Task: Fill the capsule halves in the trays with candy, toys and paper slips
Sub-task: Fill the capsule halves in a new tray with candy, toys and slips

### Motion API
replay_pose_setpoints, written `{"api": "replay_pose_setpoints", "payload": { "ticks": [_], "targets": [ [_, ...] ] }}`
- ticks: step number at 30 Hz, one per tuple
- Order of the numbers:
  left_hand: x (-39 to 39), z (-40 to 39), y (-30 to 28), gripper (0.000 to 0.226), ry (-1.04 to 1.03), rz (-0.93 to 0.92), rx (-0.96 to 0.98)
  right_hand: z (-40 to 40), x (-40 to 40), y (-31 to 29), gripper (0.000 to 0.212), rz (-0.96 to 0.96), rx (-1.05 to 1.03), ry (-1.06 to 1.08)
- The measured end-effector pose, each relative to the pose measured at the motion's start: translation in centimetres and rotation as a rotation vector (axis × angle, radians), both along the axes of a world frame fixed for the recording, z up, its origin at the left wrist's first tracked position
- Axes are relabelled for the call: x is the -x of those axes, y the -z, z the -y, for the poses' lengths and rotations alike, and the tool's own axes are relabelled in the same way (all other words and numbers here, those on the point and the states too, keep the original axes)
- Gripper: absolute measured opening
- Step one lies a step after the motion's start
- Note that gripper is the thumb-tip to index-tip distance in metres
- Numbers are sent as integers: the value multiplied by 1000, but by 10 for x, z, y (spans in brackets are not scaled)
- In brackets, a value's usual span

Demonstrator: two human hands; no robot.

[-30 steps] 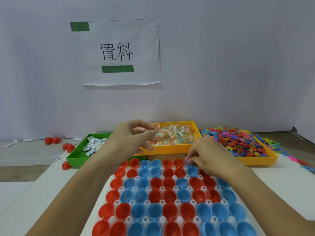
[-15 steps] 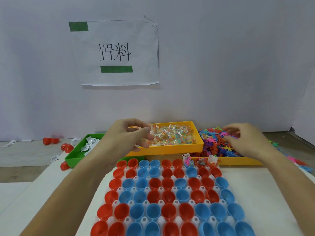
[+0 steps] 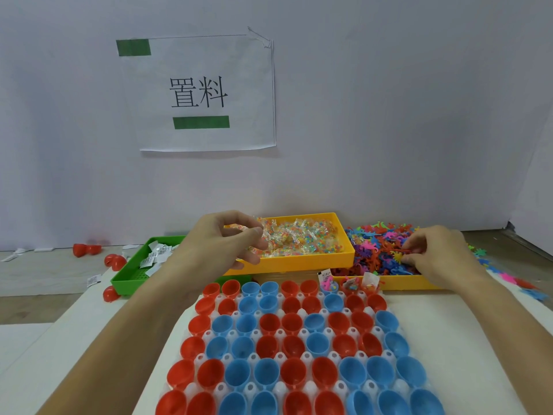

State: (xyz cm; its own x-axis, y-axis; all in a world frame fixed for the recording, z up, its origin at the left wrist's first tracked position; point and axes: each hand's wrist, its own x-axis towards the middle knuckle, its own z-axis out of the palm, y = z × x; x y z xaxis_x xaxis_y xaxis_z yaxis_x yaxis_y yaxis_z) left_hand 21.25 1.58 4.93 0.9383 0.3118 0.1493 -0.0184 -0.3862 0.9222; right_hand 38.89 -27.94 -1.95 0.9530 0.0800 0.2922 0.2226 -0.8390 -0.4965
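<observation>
Now my right hand [image 3: 440,256] is out over the toy tray [image 3: 398,283] at the far right, fingers curled down into the heap of coloured plastic toys [image 3: 380,250] and pinching at an orange-red one. A second ago this same hand was down at the far row of the capsule tray [image 3: 278,384], dropping something into a half; half a second ago it had already swung over the toys, and since then it has settled lower into the pile.

My left hand [image 3: 221,244] has hardly moved. It hovers at the near left corner of the orange candy tray [image 3: 299,262], fingers curled round a few wrapped candies [image 3: 239,230], with the rest of the wrapped candy [image 3: 302,239] heaped in the tray behind it.

At the right end of the far row, three capsule halves [image 3: 348,284] already carry candy, a toy and a slip; these were hidden under my right hand a second ago. The remaining red and blue halves [image 3: 269,345] stand open in their rows.

Left of my arm, the green tray [image 3: 131,277] holds the paper slips [image 3: 155,256]. A few loose red halves [image 3: 115,261] lie beside it on the table [image 3: 449,339].
</observation>
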Motion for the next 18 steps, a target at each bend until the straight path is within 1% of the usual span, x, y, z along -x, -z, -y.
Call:
{"api": "replay_pose_setpoints", "payload": {
  "ticks": [4, 11, 15, 18],
  "targets": [
    [0, 1, 0, 8, -7, 7, 0, 0, 0, -1, 18, 52, 10, -2],
    [0, 3, 0, 7, -8, 15, -9, 0, 0, -4, 7, 105, -23, 3],
    [1, 3, 0, 7, -2, 19, -6, 0, 0, -5, 8, 146, -23, 11],
    [1, 4, -1, 7, -2, 21, -1, 0, 1, -6, 10, 188, -78, 16]
  ]
}}
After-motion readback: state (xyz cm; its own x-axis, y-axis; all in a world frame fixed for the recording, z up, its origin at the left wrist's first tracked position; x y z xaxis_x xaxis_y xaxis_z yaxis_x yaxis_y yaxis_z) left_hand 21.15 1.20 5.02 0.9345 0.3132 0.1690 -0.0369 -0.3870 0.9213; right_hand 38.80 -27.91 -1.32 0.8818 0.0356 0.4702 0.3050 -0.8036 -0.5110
